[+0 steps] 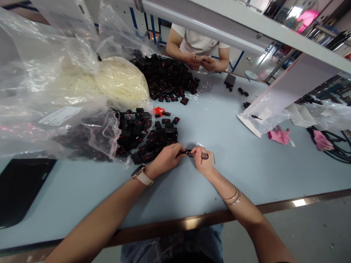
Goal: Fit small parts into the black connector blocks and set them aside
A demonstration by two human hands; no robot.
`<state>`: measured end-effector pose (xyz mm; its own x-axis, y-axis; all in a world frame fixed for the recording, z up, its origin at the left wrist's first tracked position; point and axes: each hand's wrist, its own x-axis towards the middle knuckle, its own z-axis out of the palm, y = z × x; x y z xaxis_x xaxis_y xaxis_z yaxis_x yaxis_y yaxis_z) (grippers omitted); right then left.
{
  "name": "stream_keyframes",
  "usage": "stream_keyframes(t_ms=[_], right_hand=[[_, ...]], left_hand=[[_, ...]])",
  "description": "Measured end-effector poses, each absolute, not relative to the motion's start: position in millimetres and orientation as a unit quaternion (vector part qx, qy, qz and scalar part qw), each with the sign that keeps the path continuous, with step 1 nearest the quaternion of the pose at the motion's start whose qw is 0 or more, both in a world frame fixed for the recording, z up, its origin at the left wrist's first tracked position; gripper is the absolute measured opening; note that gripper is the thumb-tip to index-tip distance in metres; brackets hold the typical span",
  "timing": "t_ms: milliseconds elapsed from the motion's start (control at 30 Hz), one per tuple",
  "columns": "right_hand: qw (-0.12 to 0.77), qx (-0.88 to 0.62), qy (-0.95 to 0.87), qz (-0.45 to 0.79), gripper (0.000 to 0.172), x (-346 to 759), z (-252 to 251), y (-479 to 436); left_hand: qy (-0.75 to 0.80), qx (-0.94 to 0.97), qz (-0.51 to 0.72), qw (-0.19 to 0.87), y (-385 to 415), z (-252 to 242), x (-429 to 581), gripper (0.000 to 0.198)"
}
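Note:
My left hand [168,157] is closed on a small black plastic part [187,151], most of it hidden by the fingers. My right hand [204,162] grips a short pen-like tool with a dark see-through handle [204,156]. The tool's tip meets the black part between my two hands, low over the blue-grey table [246,168]. Just beyond my right fingers lie a few tiny white pieces [199,144]. To the left of my left hand spreads a heap of black plastic parts with red marks [153,140], spilling from a clear bag [90,131].
Across the table a person's hands [200,62] hold a small dark piece beside a larger black heap [167,76]. A bag of cream-coloured pieces [123,78] stands left. Pink gloves [279,135] lie right, near a slanted panel [285,86]. A black tray [23,186] sits at left.

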<state>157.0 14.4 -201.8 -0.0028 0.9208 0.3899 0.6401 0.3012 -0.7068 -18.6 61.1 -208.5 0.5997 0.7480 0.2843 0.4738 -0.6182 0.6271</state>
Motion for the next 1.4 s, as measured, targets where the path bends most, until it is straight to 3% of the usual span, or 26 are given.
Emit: stream_keyframes(t_ms=[433, 767, 1400], right_hand=[[0.386, -0.582, -0.697, 0.162, 0.042, 151, -192, 16], [0.494, -0.582, -0.609, 0.215, 0.049, 156, -209, 14], [0.453, -0.607, -0.616, 0.218, 0.043, 152, -200, 17]], left_hand=[[0.354, 0.858, 0.267, 0.259, 61, -207, -19, 0.007], [0.368, 0.85, 0.267, 0.268, 61, -209, -19, 0.005], [0.365, 0.852, 0.264, 0.268, 62, -210, -18, 0.006]])
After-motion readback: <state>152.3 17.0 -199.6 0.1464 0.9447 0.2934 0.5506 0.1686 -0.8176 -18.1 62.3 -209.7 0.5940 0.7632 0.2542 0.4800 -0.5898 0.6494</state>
